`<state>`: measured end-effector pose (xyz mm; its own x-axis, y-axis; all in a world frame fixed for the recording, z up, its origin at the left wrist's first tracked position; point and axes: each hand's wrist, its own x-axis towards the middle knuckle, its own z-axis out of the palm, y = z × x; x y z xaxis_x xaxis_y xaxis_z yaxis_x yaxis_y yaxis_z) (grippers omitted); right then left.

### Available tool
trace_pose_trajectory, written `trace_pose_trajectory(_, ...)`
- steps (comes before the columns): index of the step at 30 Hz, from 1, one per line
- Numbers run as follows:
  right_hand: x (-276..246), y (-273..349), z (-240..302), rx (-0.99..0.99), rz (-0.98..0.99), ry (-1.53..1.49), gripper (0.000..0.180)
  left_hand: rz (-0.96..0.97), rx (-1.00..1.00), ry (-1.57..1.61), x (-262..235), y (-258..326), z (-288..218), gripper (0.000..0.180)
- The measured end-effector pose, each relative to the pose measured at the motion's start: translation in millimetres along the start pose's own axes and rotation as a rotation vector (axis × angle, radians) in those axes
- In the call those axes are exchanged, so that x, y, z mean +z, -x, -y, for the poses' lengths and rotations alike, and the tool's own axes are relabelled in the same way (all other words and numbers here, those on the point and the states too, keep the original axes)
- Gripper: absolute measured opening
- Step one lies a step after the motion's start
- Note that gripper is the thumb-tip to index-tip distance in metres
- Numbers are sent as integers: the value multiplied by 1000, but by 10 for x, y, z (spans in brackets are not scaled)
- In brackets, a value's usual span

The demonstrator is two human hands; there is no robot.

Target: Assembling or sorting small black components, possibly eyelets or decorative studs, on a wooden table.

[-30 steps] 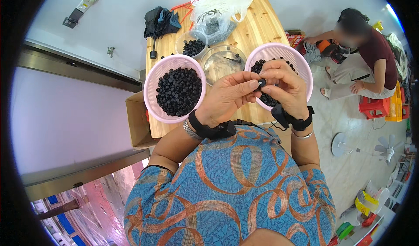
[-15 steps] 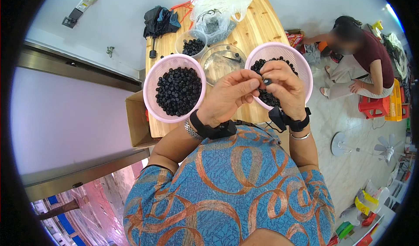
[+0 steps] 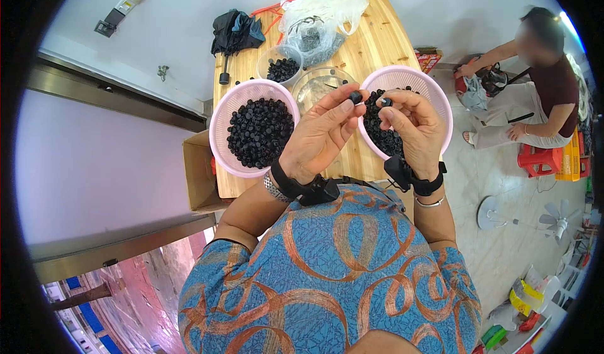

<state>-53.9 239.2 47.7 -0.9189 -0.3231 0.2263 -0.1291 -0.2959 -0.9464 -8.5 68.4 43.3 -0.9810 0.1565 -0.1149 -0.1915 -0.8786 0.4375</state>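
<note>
Between the thumb and fingers of my left hand (image 3: 321,134) is a small round black cap (image 3: 356,97). My right hand (image 3: 415,127) pinches another small dark piece (image 3: 385,102), whose exact kind is too small to tell. The two hands are slightly apart, over the table's near middle. Beneath my right hand, a pink basket (image 3: 443,102) holds many small black pieces, partly hidden by the hand. To the left of my left hand stands a second pink basket (image 3: 221,146), filled with black round caps. A shallow clear lid or dish (image 3: 308,93) lies beyond my left hand.
A clear tub (image 3: 264,65) of black pieces stands behind the baskets on the wooden table (image 3: 387,36). Plastic bags (image 3: 321,14) and a folded dark umbrella (image 3: 236,33) lie at the far side. On the right, a person (image 3: 550,90) sits on a red stool (image 3: 540,159).
My hands have separated, and the black cap in my left hand now shows. The seated person at right has leaned back more upright. The whole view has shifted slightly.
</note>
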Motion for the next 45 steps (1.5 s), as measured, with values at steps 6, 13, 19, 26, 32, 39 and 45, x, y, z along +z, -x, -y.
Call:
trace_pose_trajectory(6, 67, -34, -22, -61, 27, -46, 20, -26, 25, -63, 62, 2, -4, 30)
trace_pose_trajectory(13, 101, -42, 15, -159, 46, 186, 19, 1, 17, -62, 39, 5, -16, 29)
trace_pose_trajectory(19, 179, -83, 178, -380, 47, 500, 20, 20, -7, -26, 0, -13, -25, 27)
trace_pose_trajectory(26, 269, -94, 207, -431, 23, 573, 19, 43, 5, -67, -27, -33, -2, 27)
trace_pose_trajectory(32, 247, -86, 221, -478, 29, 653, 19, 39, 14, -128, -5, -34, 14, 26)
trace_pose_trajectory(39, 230, -105, 234, -516, 19, 677, 16, 17, 3, -120, -7, -48, 33, 25)
trace_pose_trajectory(45, 187, -100, 242, -537, 37, 748, 16, 3, 24, -138, 27, -52, 50, 25)
